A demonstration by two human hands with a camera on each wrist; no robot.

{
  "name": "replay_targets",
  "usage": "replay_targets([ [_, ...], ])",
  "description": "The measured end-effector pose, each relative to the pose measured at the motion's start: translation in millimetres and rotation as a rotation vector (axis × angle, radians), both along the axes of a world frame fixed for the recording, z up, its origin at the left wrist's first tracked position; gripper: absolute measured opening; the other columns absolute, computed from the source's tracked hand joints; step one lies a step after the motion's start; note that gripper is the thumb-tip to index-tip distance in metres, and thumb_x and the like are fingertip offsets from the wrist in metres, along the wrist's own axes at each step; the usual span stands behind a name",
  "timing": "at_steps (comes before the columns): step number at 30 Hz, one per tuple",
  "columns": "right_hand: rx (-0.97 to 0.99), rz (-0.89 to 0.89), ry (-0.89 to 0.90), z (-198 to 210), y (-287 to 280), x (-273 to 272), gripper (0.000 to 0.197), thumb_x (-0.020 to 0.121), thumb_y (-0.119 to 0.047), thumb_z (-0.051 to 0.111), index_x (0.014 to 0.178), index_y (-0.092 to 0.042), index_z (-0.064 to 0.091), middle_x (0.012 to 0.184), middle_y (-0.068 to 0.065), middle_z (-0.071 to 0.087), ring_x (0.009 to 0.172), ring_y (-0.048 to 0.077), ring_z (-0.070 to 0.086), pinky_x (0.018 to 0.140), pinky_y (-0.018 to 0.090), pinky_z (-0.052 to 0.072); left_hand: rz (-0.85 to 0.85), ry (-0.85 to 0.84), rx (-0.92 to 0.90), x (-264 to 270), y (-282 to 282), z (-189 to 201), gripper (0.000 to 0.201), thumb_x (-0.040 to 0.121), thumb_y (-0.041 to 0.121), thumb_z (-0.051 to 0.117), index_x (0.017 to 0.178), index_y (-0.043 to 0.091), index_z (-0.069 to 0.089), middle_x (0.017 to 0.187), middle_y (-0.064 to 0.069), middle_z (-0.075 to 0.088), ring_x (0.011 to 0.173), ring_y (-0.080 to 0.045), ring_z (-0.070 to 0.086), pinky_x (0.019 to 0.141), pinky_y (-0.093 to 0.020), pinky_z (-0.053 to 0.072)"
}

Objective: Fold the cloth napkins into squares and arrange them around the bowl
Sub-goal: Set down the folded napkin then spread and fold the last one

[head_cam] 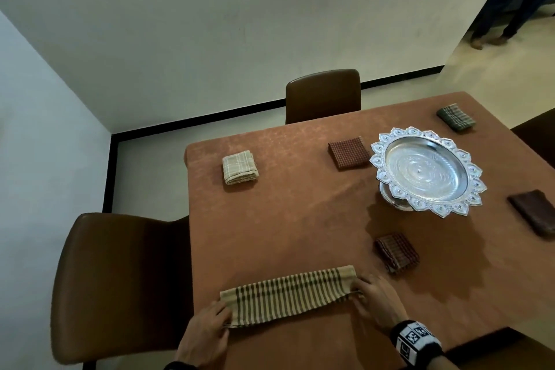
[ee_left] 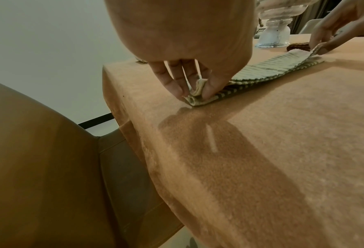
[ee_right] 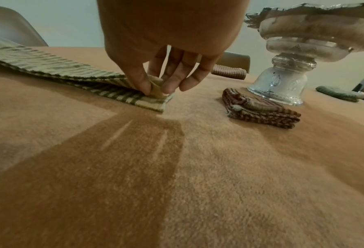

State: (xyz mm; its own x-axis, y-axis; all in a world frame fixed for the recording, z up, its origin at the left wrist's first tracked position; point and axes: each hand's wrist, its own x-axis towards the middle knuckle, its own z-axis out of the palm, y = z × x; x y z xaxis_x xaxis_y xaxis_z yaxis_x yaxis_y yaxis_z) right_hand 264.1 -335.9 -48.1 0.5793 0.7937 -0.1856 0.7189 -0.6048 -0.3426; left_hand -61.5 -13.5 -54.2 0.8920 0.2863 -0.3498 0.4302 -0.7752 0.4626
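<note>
A beige napkin with dark stripes (head_cam: 288, 294) lies as a long folded strip near the table's front edge. My left hand (head_cam: 210, 330) pinches its left end (ee_left: 196, 95) between thumb and fingers. My right hand (head_cam: 372, 300) pinches the right end (ee_right: 155, 97) the same way. The silver pedestal bowl (head_cam: 426, 171) stands to the right of the middle of the table. Folded napkins lie around it: a dark red checked one (head_cam: 396, 252) in front, a red checked one (head_cam: 348, 153) to its left, a dark brown one (head_cam: 534, 213) at the right and a green one (head_cam: 456, 117) behind.
A folded beige checked napkin (head_cam: 240, 167) lies near the far left corner of the orange tablecloth (head_cam: 300, 219). Brown chairs stand at the left side (head_cam: 120, 279) and the far side (head_cam: 324, 96). A person's legs (head_cam: 510, 0) show at the top right.
</note>
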Motion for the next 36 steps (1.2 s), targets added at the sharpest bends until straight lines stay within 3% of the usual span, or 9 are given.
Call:
replay_targets([
  [3, 0.024, -0.046, 0.0, 0, -2, -2, 0.018, 0.068, -0.028, 0.077, 0.085, -0.028, 0.07, 0.091, -0.006, 0.07, 0.069, 0.021, 0.065, 0.06, 0.034, 0.05, 0.003, -0.001, 0.036, -3, -3, 1, 0.043, 0.052, 0.022, 0.078, 0.089, 0.029, 0.059, 0.1, 0.011, 0.067, 0.079, -0.011, 0.066, 0.06, -0.022, 0.055],
  [11, 0.0, 0.006, -0.055, -6, -13, -12, 0.033, 0.059, -0.017, 0.092, 0.083, -0.026, 0.072, 0.087, -0.003, 0.071, 0.066, 0.022, 0.065, 0.057, 0.031, 0.047, 0.036, -0.106, 0.088, -11, -10, 0, 0.039, 0.056, 0.015, 0.083, 0.089, 0.025, 0.064, 0.098, 0.006, 0.067, 0.079, -0.013, 0.067, 0.061, -0.023, 0.056],
  [14, 0.031, -0.014, -0.07, -9, -13, -11, 0.024, 0.066, -0.02, 0.087, 0.086, -0.025, 0.074, 0.089, -0.002, 0.07, 0.067, 0.024, 0.065, 0.057, 0.033, 0.048, 0.071, -0.176, 0.15, -4, -12, 9, 0.014, 0.071, 0.022, 0.065, 0.085, 0.021, 0.064, 0.09, 0.006, 0.063, 0.069, -0.01, 0.059, 0.056, -0.018, 0.045],
  [16, 0.087, -0.061, -0.072, -7, -9, -10, 0.017, 0.07, -0.023, 0.079, 0.086, -0.023, 0.076, 0.088, -0.001, 0.07, 0.066, 0.025, 0.066, 0.056, 0.035, 0.05, 0.13, -0.224, 0.169, 0, -11, 13, 0.015, 0.078, 0.027, 0.053, 0.085, 0.019, 0.063, 0.088, 0.006, 0.06, 0.066, -0.01, 0.057, 0.057, -0.015, 0.039],
  [21, 0.183, -0.198, -0.088, 5, 20, 12, 0.018, 0.074, -0.015, 0.085, 0.088, -0.019, 0.075, 0.085, -0.001, 0.066, 0.065, 0.027, 0.063, 0.058, 0.038, 0.053, 0.283, -0.327, 0.246, 28, 8, 28, 0.022, 0.082, 0.031, 0.049, 0.085, 0.015, 0.064, 0.084, 0.001, 0.061, 0.061, -0.017, 0.058, 0.05, -0.029, 0.049],
  [25, 0.188, -0.143, -0.127, 10, 33, 27, 0.016, 0.076, -0.018, 0.083, 0.088, -0.02, 0.072, 0.088, -0.002, 0.065, 0.064, 0.026, 0.058, 0.059, 0.038, 0.051, 0.212, -0.303, 0.28, 37, 21, 32, 0.019, 0.08, 0.03, 0.052, 0.084, 0.015, 0.063, 0.086, 0.001, 0.06, 0.059, -0.019, 0.057, 0.05, -0.029, 0.046],
  [27, 0.188, -0.074, -0.147, 6, 28, 24, 0.017, 0.075, -0.016, 0.084, 0.086, -0.019, 0.072, 0.089, 0.0, 0.066, 0.062, 0.026, 0.057, 0.059, 0.037, 0.049, 0.165, -0.272, 0.287, 30, 19, 23, 0.014, 0.075, 0.025, 0.065, 0.086, 0.015, 0.063, 0.088, 0.0, 0.06, 0.059, -0.02, 0.058, 0.05, -0.028, 0.045],
  [31, 0.109, 0.044, -0.161, -7, 9, 9, 0.02, 0.067, -0.013, 0.086, 0.082, -0.019, 0.074, 0.088, 0.003, 0.069, 0.06, 0.026, 0.062, 0.057, 0.037, 0.051, 0.064, -0.233, 0.263, 15, 9, 4, 0.038, 0.058, 0.01, 0.085, 0.091, 0.013, 0.068, 0.092, -0.003, 0.064, 0.062, -0.022, 0.064, 0.05, -0.027, 0.05],
  [36, 0.073, 0.026, -0.123, -18, -3, 5, 0.028, 0.067, -0.008, 0.089, 0.089, -0.019, 0.078, 0.09, 0.003, 0.07, 0.063, 0.025, 0.064, 0.058, 0.036, 0.051, 0.06, -0.188, 0.215, 9, 2, -4, 0.043, 0.053, 0.007, 0.09, 0.089, 0.014, 0.068, 0.097, -0.003, 0.067, 0.067, -0.02, 0.065, 0.052, -0.027, 0.051],
])
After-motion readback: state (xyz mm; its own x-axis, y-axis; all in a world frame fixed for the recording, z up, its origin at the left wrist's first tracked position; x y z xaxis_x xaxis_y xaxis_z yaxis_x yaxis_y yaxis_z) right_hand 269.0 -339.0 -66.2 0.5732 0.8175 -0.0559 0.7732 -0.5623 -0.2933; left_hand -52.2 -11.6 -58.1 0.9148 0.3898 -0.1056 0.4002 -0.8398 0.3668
